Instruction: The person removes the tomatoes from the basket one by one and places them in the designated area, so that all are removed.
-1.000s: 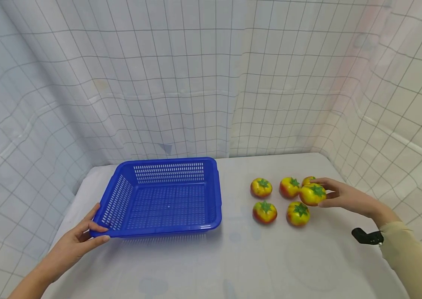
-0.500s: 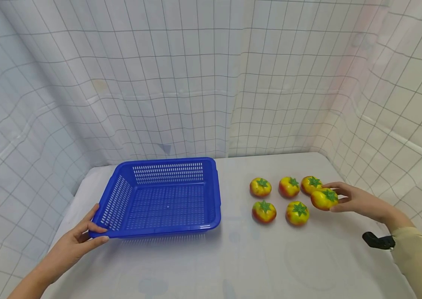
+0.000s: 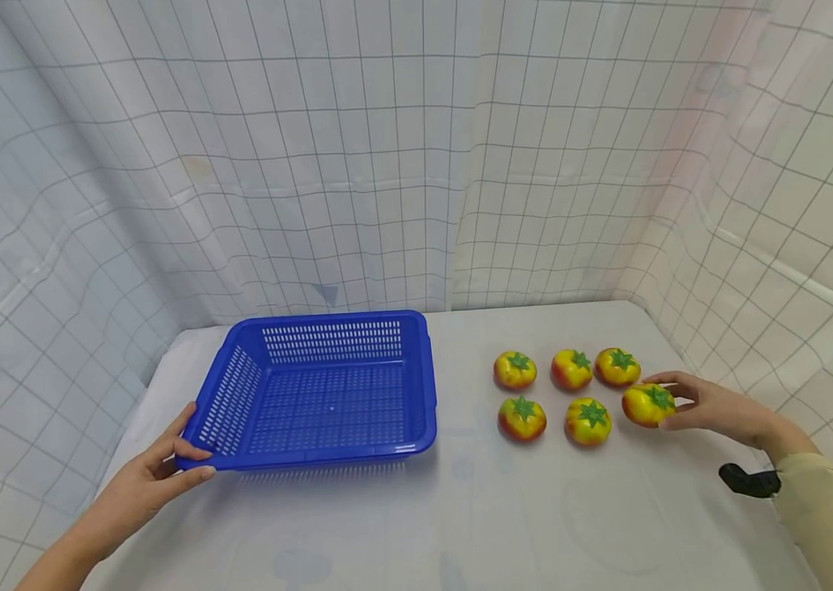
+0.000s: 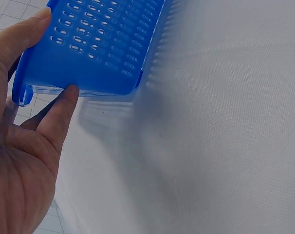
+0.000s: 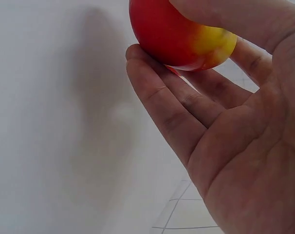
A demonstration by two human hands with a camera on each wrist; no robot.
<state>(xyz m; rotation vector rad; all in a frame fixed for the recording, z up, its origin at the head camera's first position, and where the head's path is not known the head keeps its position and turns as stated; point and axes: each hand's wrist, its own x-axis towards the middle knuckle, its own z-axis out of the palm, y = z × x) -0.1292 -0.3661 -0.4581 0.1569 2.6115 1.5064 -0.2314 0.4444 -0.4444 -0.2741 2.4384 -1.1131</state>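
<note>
A blue slotted plastic basket (image 3: 313, 457) stands on the left half of the table, with nothing inside. My left hand (image 3: 137, 486) grips its near left corner, thumb and fingers around the rim; the left wrist view shows the basket wall (image 4: 60, 66) between the digits. On the right, my right hand (image 3: 722, 410) holds a red-and-yellow tomato (image 3: 643, 407) with a green star-shaped top. In the right wrist view the thumb lies over the tomato (image 5: 162, 34) and the fingers beneath. Whether it touches the table is unclear. Beside it lie a tomato (image 3: 586, 423) and another (image 3: 615, 368).
More such tomatoes, one (image 3: 571, 371), one (image 3: 514, 371) and one (image 3: 522, 420), lie between the basket and my right hand, making two rough rows. White grid-patterned curtains (image 3: 386, 164) enclose the white table (image 3: 519, 517) at back and sides.
My right hand has carried the tomato rightward and a little nearer, from in front of the back right tomato to the right end of the near row. The left hand and basket stay still.
</note>
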